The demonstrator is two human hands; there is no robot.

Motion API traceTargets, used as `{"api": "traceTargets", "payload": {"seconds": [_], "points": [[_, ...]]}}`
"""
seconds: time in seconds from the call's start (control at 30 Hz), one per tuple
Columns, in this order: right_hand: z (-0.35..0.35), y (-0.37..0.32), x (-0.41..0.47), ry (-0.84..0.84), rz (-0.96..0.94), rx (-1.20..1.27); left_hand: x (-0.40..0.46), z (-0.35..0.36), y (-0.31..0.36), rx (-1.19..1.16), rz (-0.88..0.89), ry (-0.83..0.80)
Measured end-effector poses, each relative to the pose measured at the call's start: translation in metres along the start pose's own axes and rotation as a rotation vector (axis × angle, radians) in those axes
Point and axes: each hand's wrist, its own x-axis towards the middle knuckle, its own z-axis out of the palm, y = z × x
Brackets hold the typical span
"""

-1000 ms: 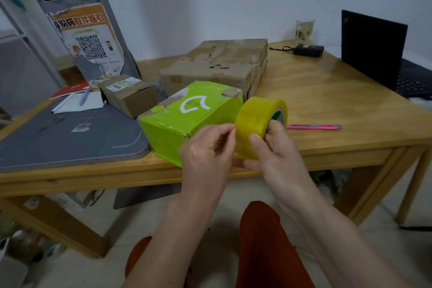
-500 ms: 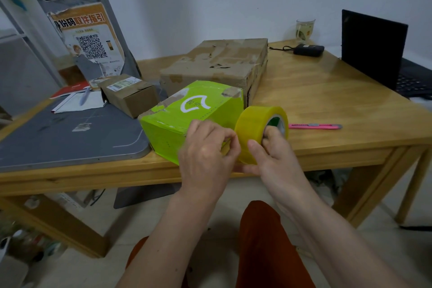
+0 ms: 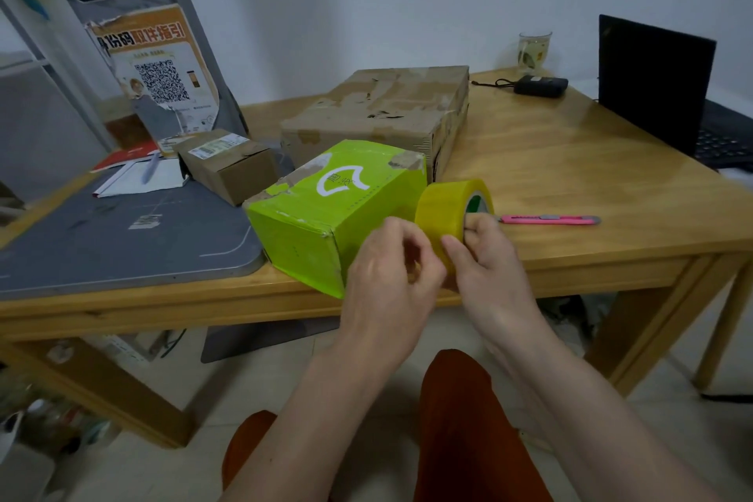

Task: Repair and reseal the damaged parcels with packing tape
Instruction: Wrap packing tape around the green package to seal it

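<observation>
Lime-green cardboard parcel (image 3: 326,212) with white logo; translucent yellow tape roll (image 3: 442,212), green-and-white core; plain brown cardboard boxes (image 3: 387,110); pink utility knife (image 3: 546,220); grey mat (image 3: 102,240); honey-coloured wooden table (image 3: 591,192); black laptop (image 3: 660,81).

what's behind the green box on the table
Directly behind the green box lies a large worn cardboard parcel; its lower front is covered by the green one. A small brown box sits behind-left.

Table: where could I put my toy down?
Bare wood lies between the big brown box, the laptop and the pink knife. The grey mat is bare in front. Boxes crowd the middle.
</observation>
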Motion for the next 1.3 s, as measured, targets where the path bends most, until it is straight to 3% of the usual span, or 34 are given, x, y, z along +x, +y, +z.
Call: {"api": "traceTargets", "payload": {"seconds": [0.07,0.17,0.37,0.67,0.8,1.0,1.17,1.3], "points": [[0.001,-0.003,-0.001,-0.018,0.042,0.126,0.003,-0.004,-0.003,-0.127,-0.070,0.044],[-0.001,-0.005,-0.003,-0.039,0.053,0.232,0.006,-0.007,-0.014,-0.113,-0.066,0.076],[-0.003,-0.010,-0.009,-0.066,0.026,0.236,0.004,-0.001,-0.021,-0.207,-0.057,0.159],[-0.003,-0.011,-0.012,-0.068,-0.043,0.204,0.000,0.003,-0.017,0.071,0.161,0.259],[-0.003,-0.006,-0.013,-0.037,-0.096,0.128,-0.002,0.007,-0.011,0.180,0.144,0.250],[-0.004,-0.004,-0.015,-0.006,-0.186,0.016,0.000,0.006,-0.004,-0.067,-0.070,0.146],[-0.003,-0.005,-0.011,-0.017,-0.183,0.041,-0.002,0.003,0.000,-0.075,0.005,0.134],[-0.002,-0.007,-0.012,-0.048,-0.073,0.149,-0.004,0.004,-0.001,-0.099,0.081,0.181]]}}
